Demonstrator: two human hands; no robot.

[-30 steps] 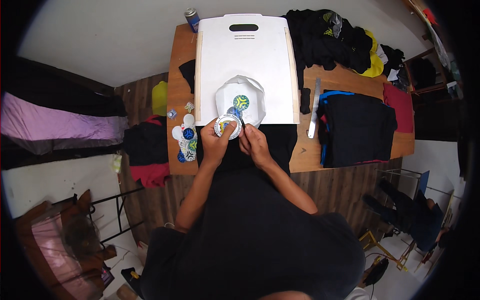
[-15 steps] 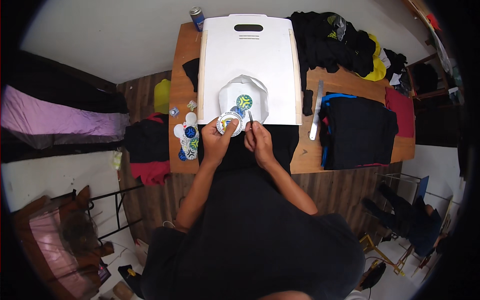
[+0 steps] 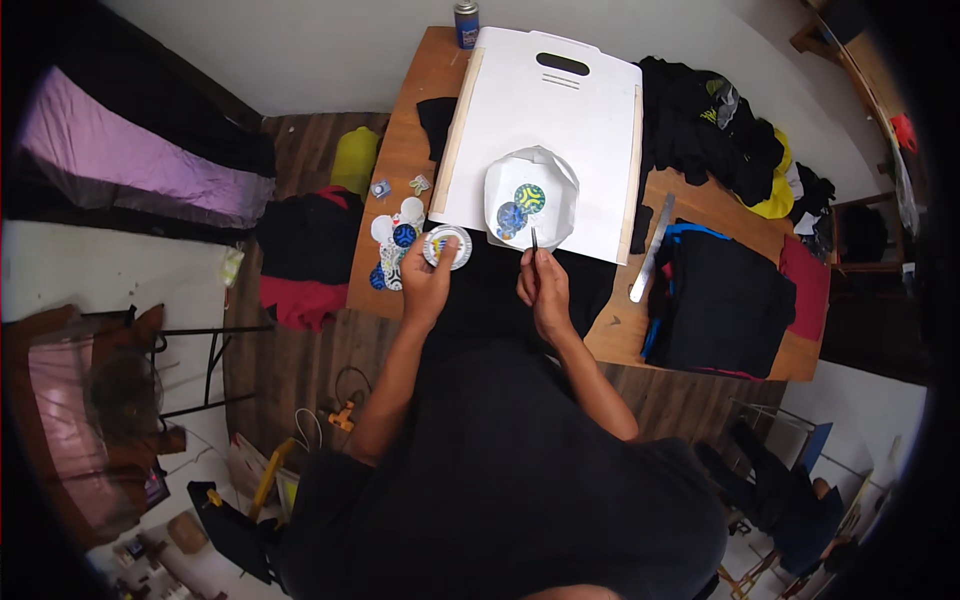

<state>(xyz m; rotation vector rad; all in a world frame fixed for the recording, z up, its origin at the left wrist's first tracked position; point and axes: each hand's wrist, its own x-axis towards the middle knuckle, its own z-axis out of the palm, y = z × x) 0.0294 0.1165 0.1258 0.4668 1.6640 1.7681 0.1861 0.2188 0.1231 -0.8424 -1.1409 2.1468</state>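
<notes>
My left hand (image 3: 427, 287) pinches a round white patch (image 3: 447, 247) with a coloured emblem between thumb and fingers, beside the near left corner of a white board (image 3: 590, 105). In my right hand (image 3: 546, 290) is a thin dark tool (image 3: 534, 238), perhaps tweezers, pointing away from me at the near edge of a folded white paper tray (image 3: 563, 180). The tray sits on the board and holds a green round patch (image 3: 530, 198) and a blue round patch (image 3: 511, 219). More round patches (image 3: 403, 236) lie loosely heaped left of my left hand.
Black cloth (image 3: 480, 300) hangs under the board's near edge. A metal ruler (image 3: 652, 250) and folded black garments (image 3: 730, 300) lie on the wooden table (image 3: 605, 335) to the right. Crumpled black clothes (image 3: 700, 120) and a spray can (image 3: 466, 25) stand at the back.
My left hand has drawn left with the white patch, away from the tray and from my right hand. More of the tray shows. The whole view has turned and shifted.
</notes>
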